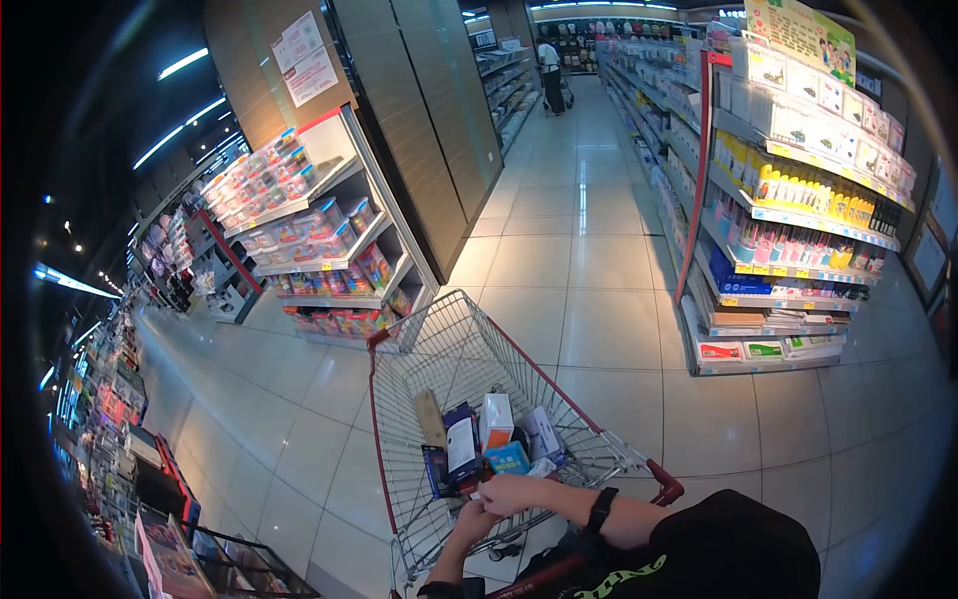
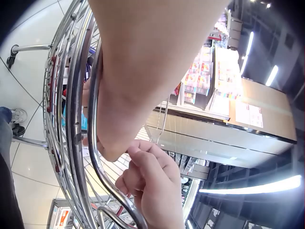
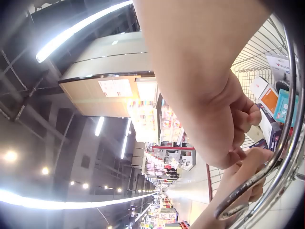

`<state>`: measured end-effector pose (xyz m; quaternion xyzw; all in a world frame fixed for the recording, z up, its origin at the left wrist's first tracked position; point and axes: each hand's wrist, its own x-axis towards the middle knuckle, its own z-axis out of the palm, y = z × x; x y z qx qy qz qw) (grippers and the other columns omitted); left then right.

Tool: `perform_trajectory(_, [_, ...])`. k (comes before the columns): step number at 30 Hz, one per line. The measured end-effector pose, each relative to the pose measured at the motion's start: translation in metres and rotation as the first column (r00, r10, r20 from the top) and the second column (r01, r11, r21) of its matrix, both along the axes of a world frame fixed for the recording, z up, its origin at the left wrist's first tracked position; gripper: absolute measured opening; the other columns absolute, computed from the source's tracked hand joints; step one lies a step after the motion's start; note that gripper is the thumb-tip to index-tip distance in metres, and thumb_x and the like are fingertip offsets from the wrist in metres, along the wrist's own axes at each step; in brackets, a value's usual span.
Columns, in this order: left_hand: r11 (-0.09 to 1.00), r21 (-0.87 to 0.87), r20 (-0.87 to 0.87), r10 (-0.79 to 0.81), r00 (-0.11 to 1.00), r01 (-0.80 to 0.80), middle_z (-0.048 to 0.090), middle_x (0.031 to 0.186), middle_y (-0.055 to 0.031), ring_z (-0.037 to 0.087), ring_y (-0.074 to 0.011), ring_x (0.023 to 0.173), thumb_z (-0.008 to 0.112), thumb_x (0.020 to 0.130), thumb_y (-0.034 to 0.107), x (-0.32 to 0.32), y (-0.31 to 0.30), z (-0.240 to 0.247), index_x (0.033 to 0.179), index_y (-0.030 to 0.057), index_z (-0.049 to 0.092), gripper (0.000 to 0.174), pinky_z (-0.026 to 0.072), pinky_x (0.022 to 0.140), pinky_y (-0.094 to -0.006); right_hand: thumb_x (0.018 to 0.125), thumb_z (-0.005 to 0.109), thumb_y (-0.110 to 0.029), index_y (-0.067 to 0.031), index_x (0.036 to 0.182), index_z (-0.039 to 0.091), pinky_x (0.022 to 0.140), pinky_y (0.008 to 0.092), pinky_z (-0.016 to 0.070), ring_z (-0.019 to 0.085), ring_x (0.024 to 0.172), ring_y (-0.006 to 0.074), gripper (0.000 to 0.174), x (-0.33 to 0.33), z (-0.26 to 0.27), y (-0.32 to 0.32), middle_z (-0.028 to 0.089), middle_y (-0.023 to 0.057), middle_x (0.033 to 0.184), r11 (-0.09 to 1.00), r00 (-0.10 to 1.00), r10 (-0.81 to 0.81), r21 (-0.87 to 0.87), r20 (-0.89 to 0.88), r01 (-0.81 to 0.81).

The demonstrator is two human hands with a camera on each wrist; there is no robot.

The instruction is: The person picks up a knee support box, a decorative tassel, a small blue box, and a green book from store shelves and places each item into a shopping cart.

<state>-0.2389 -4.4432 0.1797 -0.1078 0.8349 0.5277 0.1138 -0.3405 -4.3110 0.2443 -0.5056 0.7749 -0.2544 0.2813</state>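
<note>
Both hands meet over the near end of a wire shopping cart (image 1: 477, 339). My left hand (image 1: 469, 524) is lower in the head view, and my right hand (image 1: 514, 494) reaches in from the right. Their fingertips come together, with the right hand's fingers curled in the right wrist view. A small pale patch shows between them; I cannot tell what they hold. Just beyond are a dark box with a white face (image 1: 463, 444), a white-and-orange box (image 1: 496, 421) and a blue package (image 1: 508, 458). The cart's metal rim (image 2: 93, 114) passes close by both hands.
A long brown box (image 1: 430, 417) also lies in the cart. Stocked shelves stand left (image 1: 329, 240) and right (image 1: 798, 215), beside a tall panelled pillar (image 1: 409, 120). A tiled aisle (image 1: 589, 230) runs ahead between shelves, with a person (image 1: 551, 75) at its far end.
</note>
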Motion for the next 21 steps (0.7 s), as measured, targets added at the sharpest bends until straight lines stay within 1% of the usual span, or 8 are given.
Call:
perform_trajectory(3, [0.999,-0.004,0.055,-0.033,0.998,0.034,0.065,0.086,-0.0136,0.061,-0.0196,0.080,0.063,0.077,0.028,-0.001,0.009,0.010,0.095,-0.0009,0.062,0.034,0.0452,0.070,-0.0338,0.072,0.052,-0.019,-0.0014,0.074,0.062,0.061,0.0418,0.0460,0.060,0.064,0.0327,0.021,0.001,0.025,0.007,0.061,0.0169,0.067,0.989,0.997,0.064,0.128,0.040,-0.068])
perform_trajectory(6, [0.996,0.075,0.023,-0.051,0.998,0.049,0.063,0.080,-0.0093,0.056,-0.0142,0.075,0.062,0.079,0.031,0.002,0.008,0.012,0.094,-0.0018,0.061,0.036,0.0437,0.066,-0.0309,0.071,0.050,-0.019,-0.0013,0.068,0.062,0.061,0.0416,0.0462,0.060,0.064,0.0319,0.021,0.001,0.019,0.006,0.060,0.0164,0.062,0.993,0.997,0.070,0.090,0.013,-0.071])
perform_trajectory(7, [0.994,0.091,0.119,-0.067,0.991,0.056,0.061,0.077,-0.0071,0.053,-0.0127,0.073,0.061,0.081,0.032,0.001,0.007,0.010,0.092,-0.0020,0.061,0.036,0.0426,0.064,-0.0300,0.071,0.050,-0.019,-0.0013,0.068,0.062,0.061,0.0416,0.0462,0.060,0.064,0.0319,0.021,0.002,0.020,0.008,0.060,0.0164,0.062,0.993,0.998,0.070,0.093,0.010,-0.070])
perform_trajectory(8, [0.992,0.107,0.209,-0.084,0.974,0.063,0.058,0.073,-0.0049,0.050,-0.0112,0.071,0.060,0.082,0.032,-0.001,0.007,0.008,0.090,-0.0022,0.060,0.035,0.0414,0.062,-0.0290,0.072,0.050,-0.019,-0.0015,0.072,0.063,0.062,0.0417,0.0463,0.060,0.066,0.0322,0.022,0.001,0.022,0.009,0.061,0.0167,0.065,0.992,0.998,0.061,0.106,0.035,-0.064])
perform_trajectory(13, [0.995,0.091,0.181,-0.061,0.982,0.045,0.055,0.071,-0.0027,0.048,-0.0107,0.067,0.058,0.082,0.031,-0.003,0.010,0.022,0.087,-0.0011,0.061,0.032,0.0394,0.058,-0.0278,0.078,0.051,-0.024,-0.0021,0.086,0.062,0.067,0.0418,0.0461,0.060,0.074,0.0331,0.026,-0.013,0.014,0.012,0.062,0.0178,0.078,0.996,1.000,0.008,0.093,-0.021,-0.006])
perform_trajectory(16, [0.995,0.077,0.236,-0.086,0.968,0.070,0.055,0.070,-0.0030,0.048,-0.0118,0.066,0.057,0.080,0.032,-0.003,0.009,0.023,0.087,-0.0009,0.061,0.033,0.0397,0.059,-0.0274,0.083,0.051,-0.028,-0.0031,0.097,0.060,0.073,0.0424,0.0454,0.060,0.082,0.0346,0.029,-0.038,0.019,0.022,0.062,0.0183,0.084,0.993,0.990,-0.120,0.001,-0.072,0.121])
perform_trajectory(18, [0.991,-0.016,0.293,-0.125,0.948,0.135,0.059,0.072,-0.0068,0.053,-0.0155,0.068,0.056,0.079,0.035,-0.007,0.006,0.016,0.090,-0.0007,0.063,0.038,0.0420,0.062,-0.0294,0.087,0.051,-0.029,-0.0039,0.102,0.060,0.066,0.0391,0.0450,0.059,0.072,0.0289,0.030,-0.053,0.028,0.022,0.060,0.0136,0.074,0.913,0.977,-0.206,-0.369,-0.047,0.175])
perform_trajectory(21, [0.981,-0.101,0.294,-0.129,0.947,0.165,0.062,0.077,-0.0117,0.057,-0.0198,0.072,0.055,0.078,0.037,-0.010,0.013,0.026,0.094,-0.0009,0.063,0.042,0.0436,0.065,-0.0318,0.088,0.053,-0.025,-0.0059,0.115,0.055,0.053,0.0269,0.0344,0.040,0.056,0.0107,0.033,-0.021,0.204,0.035,0.043,0.0033,0.060,0.849,0.982,-0.093,-0.502,0.164,0.164])
